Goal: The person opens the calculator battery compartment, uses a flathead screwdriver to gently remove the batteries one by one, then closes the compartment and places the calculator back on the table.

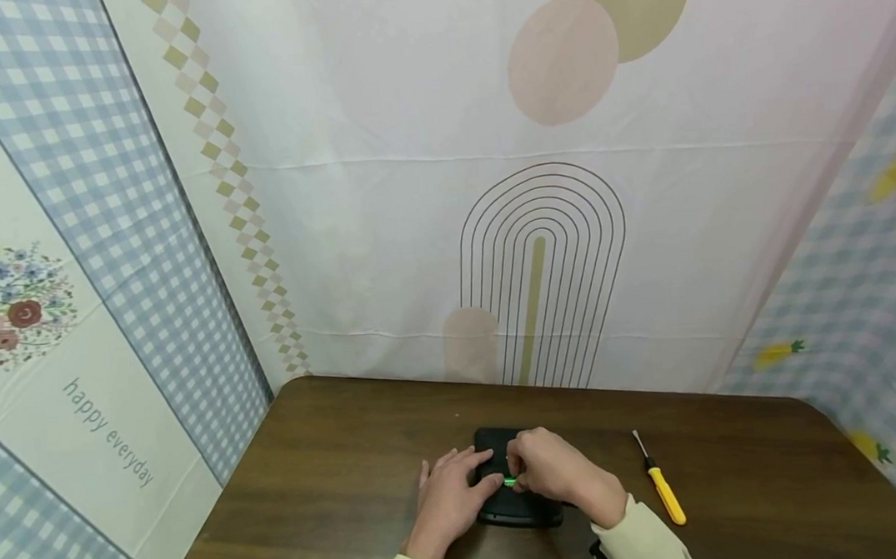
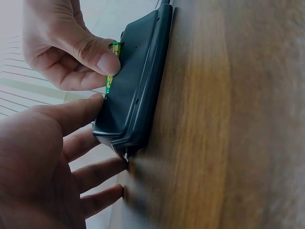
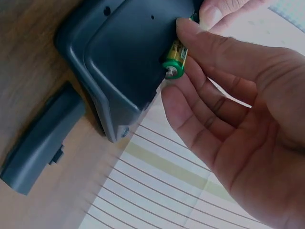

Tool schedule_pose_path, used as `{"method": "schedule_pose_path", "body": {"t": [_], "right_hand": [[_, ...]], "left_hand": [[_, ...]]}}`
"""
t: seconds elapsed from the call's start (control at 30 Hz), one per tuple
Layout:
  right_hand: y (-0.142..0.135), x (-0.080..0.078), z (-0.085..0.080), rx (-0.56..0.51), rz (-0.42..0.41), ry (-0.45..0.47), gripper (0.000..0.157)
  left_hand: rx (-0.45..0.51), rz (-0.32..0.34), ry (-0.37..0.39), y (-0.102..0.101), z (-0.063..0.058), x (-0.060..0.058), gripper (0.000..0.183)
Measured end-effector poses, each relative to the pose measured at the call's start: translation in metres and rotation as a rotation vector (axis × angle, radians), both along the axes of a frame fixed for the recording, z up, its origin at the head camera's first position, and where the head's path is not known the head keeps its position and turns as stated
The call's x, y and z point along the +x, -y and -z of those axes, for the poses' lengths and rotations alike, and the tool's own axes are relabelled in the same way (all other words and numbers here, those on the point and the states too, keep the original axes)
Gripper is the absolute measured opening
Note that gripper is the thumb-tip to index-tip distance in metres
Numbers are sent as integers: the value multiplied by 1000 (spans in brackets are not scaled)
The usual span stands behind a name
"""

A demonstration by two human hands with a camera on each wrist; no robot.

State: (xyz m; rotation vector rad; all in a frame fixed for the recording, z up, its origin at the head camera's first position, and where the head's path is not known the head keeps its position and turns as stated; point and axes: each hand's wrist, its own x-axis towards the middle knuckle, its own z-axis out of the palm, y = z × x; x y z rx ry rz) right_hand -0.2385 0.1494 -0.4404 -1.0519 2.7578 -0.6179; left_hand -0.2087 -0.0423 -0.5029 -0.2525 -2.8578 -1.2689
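A black plastic device [image 1: 520,511] lies on the table, a dark casing with small holes [image 3: 128,52]. My right hand [image 1: 554,467] pinches a green and yellow battery [image 2: 112,78] between thumb and fingers, at the device's upper face. The battery's metal-tipped end [image 3: 172,70] shows in the right wrist view. My left hand [image 1: 452,496] rests at the device's left side, fingers extended; its thumb [image 2: 78,112] touches the casing near the battery's other end. The right fingers partly hide the battery.
A screwdriver with a yellow handle [image 1: 666,495] lies on the brown table [image 1: 337,484] to the right. A curved black plastic piece with a small tab [image 3: 43,138] lies beside the device. A patterned cloth [image 1: 372,258] hangs behind the table.
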Motion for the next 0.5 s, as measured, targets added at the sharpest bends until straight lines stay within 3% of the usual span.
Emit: {"method": "schedule_pose_path", "body": {"t": [0.3, 0.5], "right_hand": [[-2, -2, -1, 0, 5, 104, 28], [-4, 0, 1, -10, 20, 104, 27]], "left_hand": [[4, -5, -1, -1, -1, 1, 44], [1, -2, 1, -1, 0, 1, 43]]}}
